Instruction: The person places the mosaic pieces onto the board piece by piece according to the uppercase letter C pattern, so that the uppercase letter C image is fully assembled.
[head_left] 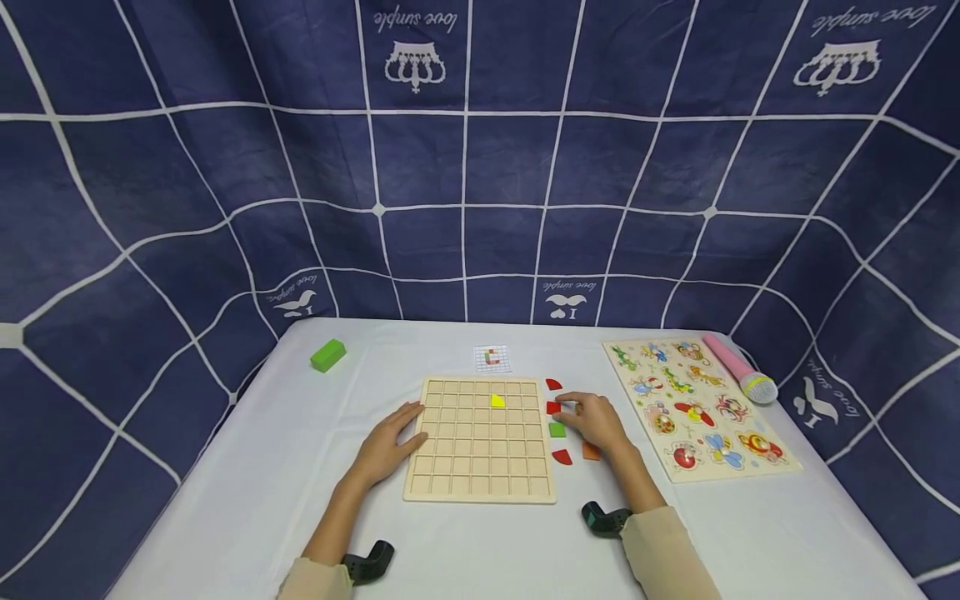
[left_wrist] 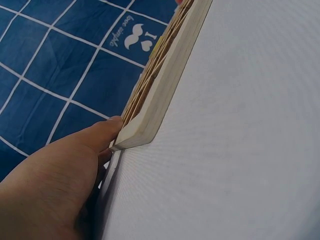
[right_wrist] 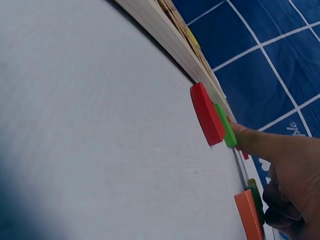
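Left hand: fingers loose, touching board | right hand: fingers pinching red square | curtain: "love simple" (inverted)

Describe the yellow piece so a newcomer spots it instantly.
On the white table lies a wooden grid board. Near the board's far edge, slightly right of centre, sits the yellow piece. It alone lies inside the grid; the red pieces and green square are outside.

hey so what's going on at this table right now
A person's left hand rests at the left edge of a wooden grid board, where one yellow piece sits. The right hand has its fingertips at a red square among loose pieces beside the board; whether it's gripped isn't clear. A patterned card lies beyond the board.
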